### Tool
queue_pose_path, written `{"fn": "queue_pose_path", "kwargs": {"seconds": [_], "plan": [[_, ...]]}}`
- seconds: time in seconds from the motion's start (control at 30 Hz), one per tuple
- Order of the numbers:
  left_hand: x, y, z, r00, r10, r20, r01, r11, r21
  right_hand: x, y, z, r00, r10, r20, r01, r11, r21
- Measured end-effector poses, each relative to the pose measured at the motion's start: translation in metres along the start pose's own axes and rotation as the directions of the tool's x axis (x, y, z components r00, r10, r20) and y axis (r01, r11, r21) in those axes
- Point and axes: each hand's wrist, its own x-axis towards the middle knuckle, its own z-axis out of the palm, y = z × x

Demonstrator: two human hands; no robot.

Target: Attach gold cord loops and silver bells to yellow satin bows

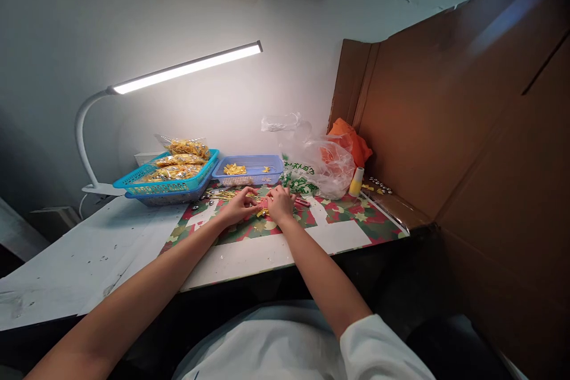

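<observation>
My left hand (240, 206) and my right hand (281, 204) are close together over the patterned table cover, fingers bent and closed. Between their fingertips is a small yellow piece (262, 212) like a ribbon bow, beside something pinkish red. Exactly how each hand grips is too small to tell. Behind my left hand lie thin gold strips (222, 195), with small silvery beads or bells (211, 203) to their left. A slim red tool (303, 202) pokes out to the right of my right hand; its kind is unclear.
A blue basket (214, 160) holds bags of gold pieces; a lilac basket (271, 177) holds loose yellow ones. A lit lamp (187, 66) hangs above. Plastic bags (329, 166) and a yellow-white bottle (356, 183) stand behind, right. A cardboard wall (463, 95) closes the right side.
</observation>
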Motion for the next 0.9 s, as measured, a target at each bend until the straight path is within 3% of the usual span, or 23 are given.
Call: {"fn": "queue_pose_path", "kwargs": {"seconds": [0.5, 0.9], "plan": [[0.0015, 0.0019, 0.0031, 0.999, 0.034, -0.037, -0.030, 0.996, 0.088, 0.0005, -0.0002, -0.0016, 0.999, 0.039, 0.009, -0.039, 0.999, -0.020], [0.0076, -0.0020, 0.0046, 0.999, 0.033, 0.020, -0.034, 0.999, 0.036, 0.0007, 0.0021, 0.0021, 0.998, 0.061, 0.016, -0.060, 0.997, -0.050]]}}
